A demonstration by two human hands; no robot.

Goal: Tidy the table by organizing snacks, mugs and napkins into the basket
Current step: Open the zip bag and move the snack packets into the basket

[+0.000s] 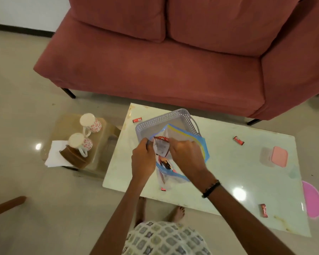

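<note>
Left hand (143, 159) pinching the rim of a clear zip bag (173, 176), fingers curled. Right hand (185, 153) gripping a crinkly red-and-white snack packet (161, 144) at the bag's mouth, perhaps partway inside; blurred there. Behind the hands, grey perforated plastic basket (164, 119) on the glossy pale table (228, 172), more blue- and yellow-edged bags (201, 142) draped over its near rim. Small red wrapped snacks (137, 120) scattered across the table. Pink-lidded box (279, 156) at right. On the small glass side table (70, 122), two upside-down floral mugs (90, 123), white napkins (53, 155).
</note>
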